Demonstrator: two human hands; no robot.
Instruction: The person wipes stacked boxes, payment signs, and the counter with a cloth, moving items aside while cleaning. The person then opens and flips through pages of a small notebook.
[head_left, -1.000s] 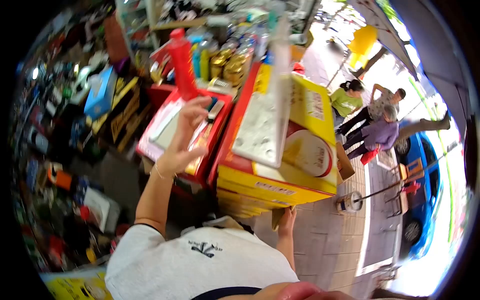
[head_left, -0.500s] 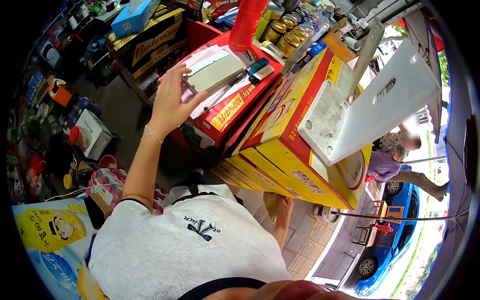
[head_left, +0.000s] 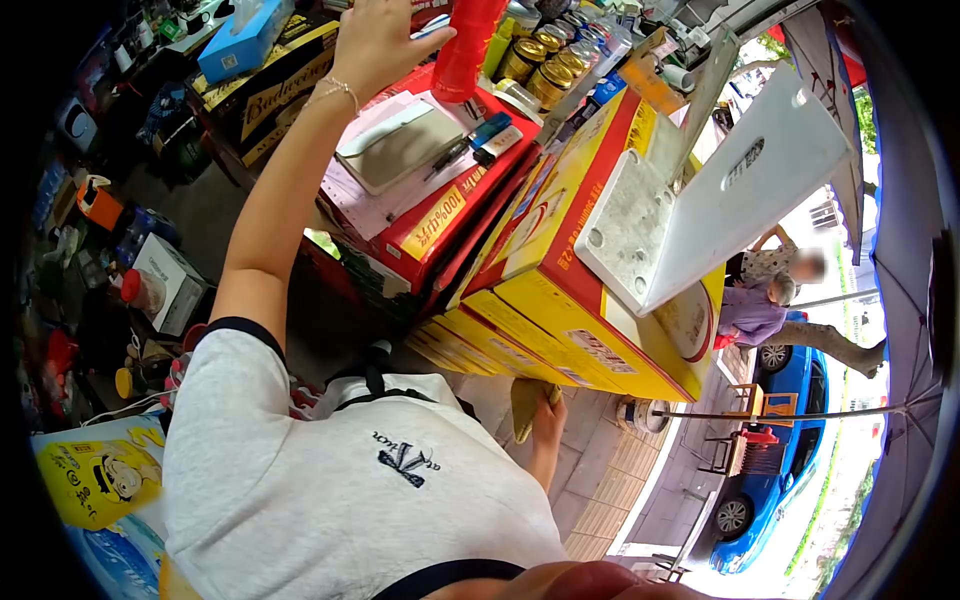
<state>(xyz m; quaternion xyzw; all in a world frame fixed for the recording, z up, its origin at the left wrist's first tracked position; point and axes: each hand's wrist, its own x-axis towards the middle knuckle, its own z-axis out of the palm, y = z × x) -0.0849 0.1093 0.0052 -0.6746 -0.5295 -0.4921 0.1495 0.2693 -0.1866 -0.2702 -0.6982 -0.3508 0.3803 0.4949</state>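
Note:
My left hand [head_left: 380, 42] is raised at the top, beside a red bottle [head_left: 466, 50], with its thumb stretched toward it; whether they touch is unclear. Below it a notebook [head_left: 400, 152] lies with pens [head_left: 463, 150] on a red box [head_left: 440, 225]. My right hand [head_left: 548, 420] holds a folded olive-brown cloth [head_left: 526, 402], low beside the stacked yellow boxes [head_left: 590, 345]. A white plastic stand [head_left: 740, 190] is on top of that stack.
Gold cans [head_left: 548, 82] stand behind the red bottle. At the upper left are a Budweiser box [head_left: 285, 100] and a blue tissue box [head_left: 240, 40]. People [head_left: 755, 310], wooden chairs [head_left: 765, 405] and a blue car [head_left: 775, 480] are on the right.
My left hand has moved up from the notebook's edge toward the red bottle. My right hand still holds the cloth, which now shows more fully.

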